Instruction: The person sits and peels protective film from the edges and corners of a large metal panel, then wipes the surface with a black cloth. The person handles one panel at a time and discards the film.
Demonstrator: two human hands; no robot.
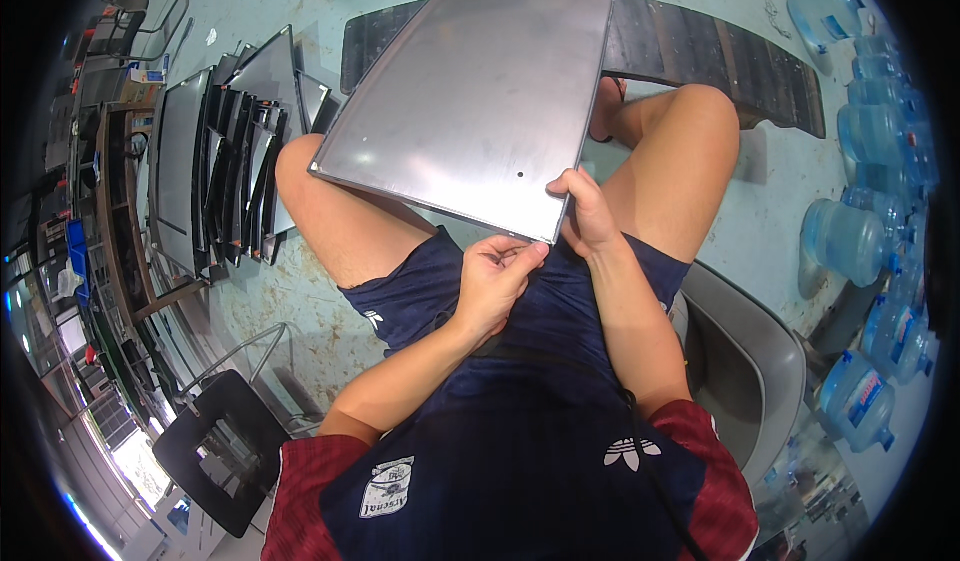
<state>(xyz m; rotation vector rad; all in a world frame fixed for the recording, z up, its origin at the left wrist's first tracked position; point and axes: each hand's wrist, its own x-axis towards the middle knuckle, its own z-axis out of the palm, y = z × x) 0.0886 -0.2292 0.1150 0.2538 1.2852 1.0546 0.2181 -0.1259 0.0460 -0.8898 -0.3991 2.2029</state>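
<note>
A large flat grey panel [470,91] with a thin dark rim leans across my lap, its far end reaching past my knees. It has the look of a screen panel, with a small dark hole or spot near its near right corner. My left hand [495,279] is closed in a pinch at the near edge, thumb and fingertips right at that corner. Around the right edge, just above the same corner, my right hand [588,213] is wrapped, thumb on the face and fingers mostly hidden underneath. Whether the left fingertips also hold something small cannot be made out.
A dark long board [700,51] lies on the floor beyond my legs. Similar panels [235,161] stand stacked at the left, beside a brown shelf [125,201]. A black chair [222,451] is at lower left. Several blue water jugs [845,241] line the right side.
</note>
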